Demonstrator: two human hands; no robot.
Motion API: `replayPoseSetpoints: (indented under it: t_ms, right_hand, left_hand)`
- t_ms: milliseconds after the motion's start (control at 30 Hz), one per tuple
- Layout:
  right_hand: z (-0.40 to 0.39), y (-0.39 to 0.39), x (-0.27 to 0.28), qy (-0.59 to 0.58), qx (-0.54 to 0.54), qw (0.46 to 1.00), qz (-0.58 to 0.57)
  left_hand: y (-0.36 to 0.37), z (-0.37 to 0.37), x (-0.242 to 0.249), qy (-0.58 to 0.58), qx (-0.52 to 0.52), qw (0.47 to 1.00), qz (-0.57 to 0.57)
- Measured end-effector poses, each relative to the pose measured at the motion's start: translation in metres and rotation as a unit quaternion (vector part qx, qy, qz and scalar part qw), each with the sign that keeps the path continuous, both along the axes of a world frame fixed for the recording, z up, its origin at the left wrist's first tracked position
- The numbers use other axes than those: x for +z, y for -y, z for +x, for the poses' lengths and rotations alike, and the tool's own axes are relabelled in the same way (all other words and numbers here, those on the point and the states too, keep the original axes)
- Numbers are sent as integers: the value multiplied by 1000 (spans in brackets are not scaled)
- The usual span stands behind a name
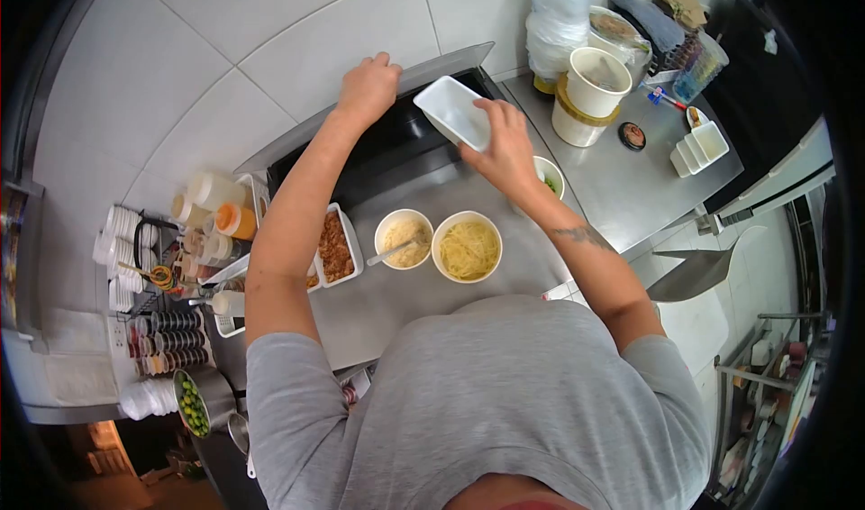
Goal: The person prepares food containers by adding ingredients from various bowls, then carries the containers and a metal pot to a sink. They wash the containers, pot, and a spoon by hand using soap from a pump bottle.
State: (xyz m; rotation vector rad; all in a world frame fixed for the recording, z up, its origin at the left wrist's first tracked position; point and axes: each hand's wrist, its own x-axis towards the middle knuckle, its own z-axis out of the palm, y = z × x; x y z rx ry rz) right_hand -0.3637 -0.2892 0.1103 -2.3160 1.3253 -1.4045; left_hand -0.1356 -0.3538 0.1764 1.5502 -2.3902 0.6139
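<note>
My left hand (369, 88) is closed at the upper edge of a raised metal lid (311, 133), its fingertips partly hidden. Beneath that lid lies a dark, open well (356, 163) in the counter. In my right hand (503, 145) is a white rectangular container (453, 113), tilted over the right end of the well; its visible inside looks bare. Nearer my body stand a round tub of shredded yellow food (467, 247) and a tub of pale grated food (403, 238) with a spoon (394, 252) in it. A white tray of brown chopped food (336, 249) lies left of them.
Below my right forearm is a cup with green bits (549, 177). Stacked white tubs (590, 95), a bag of lids (557, 23) and small white containers (699, 149) stand on the right counter. Sauce bottles (216, 205) and a pot of green fruit (203, 402) are at left.
</note>
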Motion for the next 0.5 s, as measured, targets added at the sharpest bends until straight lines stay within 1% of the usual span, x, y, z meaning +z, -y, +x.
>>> replayPoseSetpoints:
  t_ms: [33,133,233,333,433,500]
  right_hand:
    - [7,11,-6,-1,-15,1000,-13]
    - [23,38,-21,-8,-64,997,33]
    - [29,53,-29,-65,-89,992,65]
    - [28,59,-36,-139,-109,977,122]
    - [27,56,-42,-124,-177,976,10]
    - [21,54,-42,-172,-141,974,36]
  left_hand:
    - [3,0,3,-8,2,1000,1]
    - [4,-1,4,-19,19,1000,14]
    - [4,0,5,-41,17,999,8]
    - [6,1,4,-43,13,999,7]
    - [5,1,3,-40,11,999,-4]
    - [2,0,-1,-45,2,999,-11]
